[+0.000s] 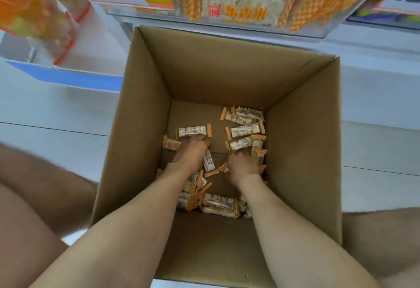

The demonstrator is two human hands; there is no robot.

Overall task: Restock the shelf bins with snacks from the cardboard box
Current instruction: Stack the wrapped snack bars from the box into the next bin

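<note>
Scooping snacks [244, 129] at box [145, 106] bottom: left hand [189, 153] and right hand [244, 164], fingers curled round them (tips partly hidden). Next: lift handfuls to far bin [238, 25].

The left hand [189, 152] and right hand [243, 166] are bare, seen from the back, with the knuckles slightly blurred. The left forearm [136, 219] and right forearm [286, 231] are bare as well, uncovered down to the bottom edge, narrowing at the wrists. The left leg [34, 196] and right leg [386, 246] are bare, blurred, with fine dark hair.
</note>
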